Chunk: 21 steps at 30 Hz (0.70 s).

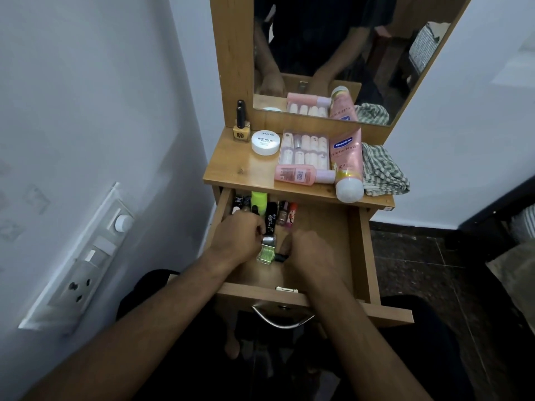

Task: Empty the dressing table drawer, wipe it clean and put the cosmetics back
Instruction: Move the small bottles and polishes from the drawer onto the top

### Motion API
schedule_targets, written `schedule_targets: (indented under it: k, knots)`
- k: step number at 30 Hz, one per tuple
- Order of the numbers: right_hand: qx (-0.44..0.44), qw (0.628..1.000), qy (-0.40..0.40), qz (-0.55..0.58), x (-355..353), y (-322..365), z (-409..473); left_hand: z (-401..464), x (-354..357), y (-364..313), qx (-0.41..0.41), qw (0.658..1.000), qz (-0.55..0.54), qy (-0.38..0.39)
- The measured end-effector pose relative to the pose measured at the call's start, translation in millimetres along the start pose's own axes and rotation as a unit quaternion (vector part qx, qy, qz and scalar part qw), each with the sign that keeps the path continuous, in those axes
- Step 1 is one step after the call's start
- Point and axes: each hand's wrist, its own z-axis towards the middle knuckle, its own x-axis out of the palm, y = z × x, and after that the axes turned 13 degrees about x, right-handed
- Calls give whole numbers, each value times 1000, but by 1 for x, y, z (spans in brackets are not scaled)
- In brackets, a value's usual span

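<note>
Head view, only one. Open drawer (357, 256) at frame centre, pulled toward the bottom edge, metal handle (282, 318) on its front. Inside, along the back-left: row of small cosmetics — neon yellow-green tube (259, 201), black tube w/ white print (270, 218), a few nail polish bottles (285, 215) in pink/red tones, darker items at far left, too small to name. Right half of drawer floor shows bare wood.

Left hand (241, 241) in drawer centre-left, fingers curled round a dark item at the black tube's lower end; exactly what, cannot tell. Right hand (311, 253) just right of it, fingers curled downward, thumb near a small black piece; grasp not clear, cannot tell if holding. Between both hands: green polish bottle (265, 251) w/ silver cap, lying on drawer floor.

Tabletop (231, 169) above drawer, mid-frame: yellow polish bottle (241, 130) upright at left, white round jar (265, 142) beside it, clear box of false nails (304, 150), pink bottle (301, 175) lying in front of the box, pink Vaseline tube (347, 163) cap toward the front edge, striped cloth (383, 173) at right edge.

Mirror (333, 53) at top centre.
</note>
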Motion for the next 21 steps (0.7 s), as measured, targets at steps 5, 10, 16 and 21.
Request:
schedule_targets:
  k: [5,10,16,21]
  knots:
    - [-19,998,29,52,6,-3,3,-3,2,-5,5,998,51,45]
    - [-47,984,20,173,8,0,-7,2,-2,-2,-2,996,39,84]
    - [-79,962,-72,252,-26,-3,-26,-12,-10,9,31,999,-30,-6]
    - [-121,903,-154,383,-82,8,-31,-26,-34,22,56,976,-157,-137]
